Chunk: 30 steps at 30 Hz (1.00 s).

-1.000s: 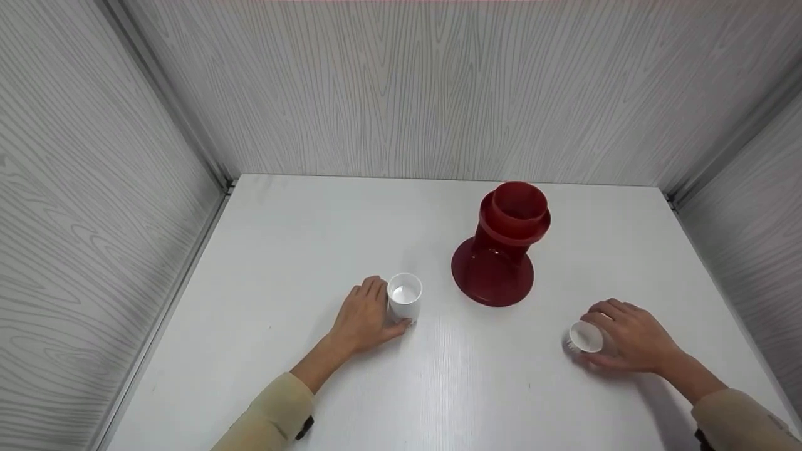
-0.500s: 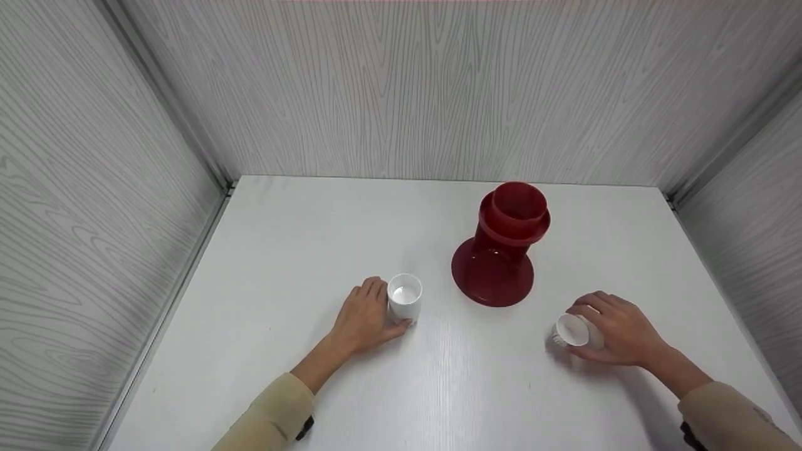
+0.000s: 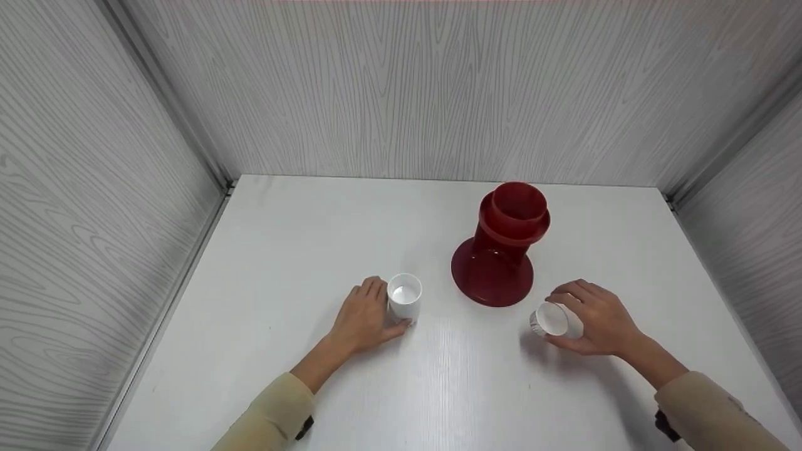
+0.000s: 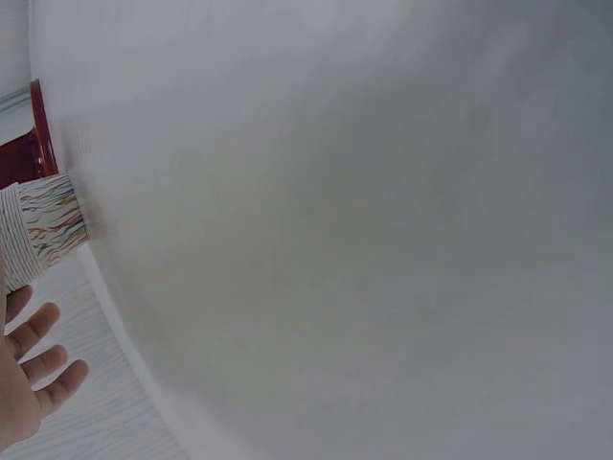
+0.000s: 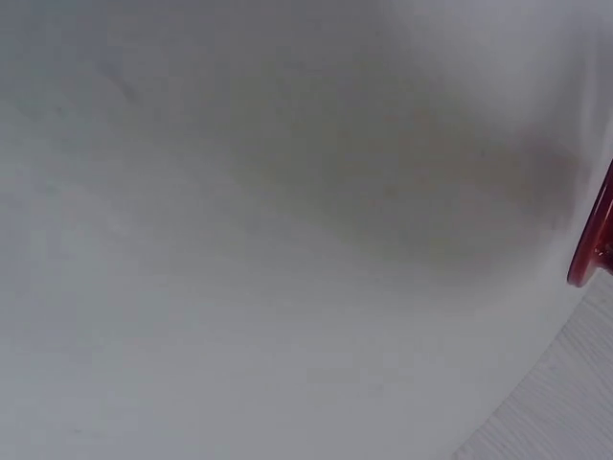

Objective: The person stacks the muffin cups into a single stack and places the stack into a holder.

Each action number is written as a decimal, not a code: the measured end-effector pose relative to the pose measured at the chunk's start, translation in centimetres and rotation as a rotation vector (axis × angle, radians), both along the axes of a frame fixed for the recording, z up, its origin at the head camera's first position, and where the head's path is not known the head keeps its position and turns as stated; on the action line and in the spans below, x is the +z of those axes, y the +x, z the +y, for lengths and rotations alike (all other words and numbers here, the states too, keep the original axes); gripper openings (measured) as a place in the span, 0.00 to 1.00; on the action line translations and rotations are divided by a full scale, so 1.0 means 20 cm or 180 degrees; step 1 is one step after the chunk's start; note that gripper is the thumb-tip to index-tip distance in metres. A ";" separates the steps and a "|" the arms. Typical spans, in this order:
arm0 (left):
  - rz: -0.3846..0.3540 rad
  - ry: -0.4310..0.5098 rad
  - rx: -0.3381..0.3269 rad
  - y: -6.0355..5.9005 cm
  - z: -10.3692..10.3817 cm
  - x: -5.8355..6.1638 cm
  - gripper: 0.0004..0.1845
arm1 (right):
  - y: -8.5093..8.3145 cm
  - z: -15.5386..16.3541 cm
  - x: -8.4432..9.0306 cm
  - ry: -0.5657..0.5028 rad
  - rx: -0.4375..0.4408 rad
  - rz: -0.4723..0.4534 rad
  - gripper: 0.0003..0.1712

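Grey wood-grain panels walled in a white table [image 3: 351, 219] on three sides. At the left, the left hand [image 3: 362, 319] rested on the table, its fingers curled round the side of an upright white cup [image 3: 405, 297] and its thumb at the cup's foot. That cup stood open end up, and its inside looked white; whether anything lay in it could not be told. Just right of it and a little further back stood a red flared stand [image 3: 499, 250], wide foot on the table and round open top upward, dark red inside. Near the stand's foot, on its right, the right hand [image 3: 594, 316] gripped a second white cup [image 3: 552, 319] tipped on its side, open mouth turned left toward the first cup, showing a plain white inside. The left wrist view caught coloured squiggles on that second cup's outer wall.
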State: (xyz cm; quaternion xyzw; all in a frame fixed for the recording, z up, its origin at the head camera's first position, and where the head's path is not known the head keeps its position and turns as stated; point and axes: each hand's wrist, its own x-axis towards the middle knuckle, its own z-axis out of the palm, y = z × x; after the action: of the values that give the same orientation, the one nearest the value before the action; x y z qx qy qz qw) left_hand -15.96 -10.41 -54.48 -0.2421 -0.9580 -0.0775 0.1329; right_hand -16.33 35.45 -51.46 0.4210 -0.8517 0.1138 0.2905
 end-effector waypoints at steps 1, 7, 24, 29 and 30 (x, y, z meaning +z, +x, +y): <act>0.0009 -0.0009 0.0001 0.00 0.00 0.00 0.42 | -0.01 -0.01 0.01 -0.0026 0.0009 -0.0004 0.32; -0.0032 0.0020 -0.0008 0.00 0.00 0.00 0.42 | -0.03 -0.09 0.03 -0.0135 0.0049 0.0018 0.33; -0.0058 0.0037 0.0008 0.00 0.00 0.00 0.43 | -0.10 -0.33 0.10 -0.0470 0.0259 0.0071 0.33; -0.0001 0.0010 0.0008 0.00 0.00 0.00 0.43 | -0.11 -0.41 0.12 -0.0552 0.0339 0.0107 0.35; 0.0010 0.0005 0.0005 0.00 0.00 0.00 0.42 | -0.11 -0.42 0.12 -0.0565 0.0352 0.0116 0.35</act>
State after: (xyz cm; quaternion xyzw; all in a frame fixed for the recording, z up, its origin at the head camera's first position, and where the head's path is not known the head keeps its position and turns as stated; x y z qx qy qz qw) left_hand -15.91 -10.41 -54.41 -0.2413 -0.9579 -0.0778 0.1346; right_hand -18.60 27.01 -48.96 0.4419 -0.8083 0.1970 0.3354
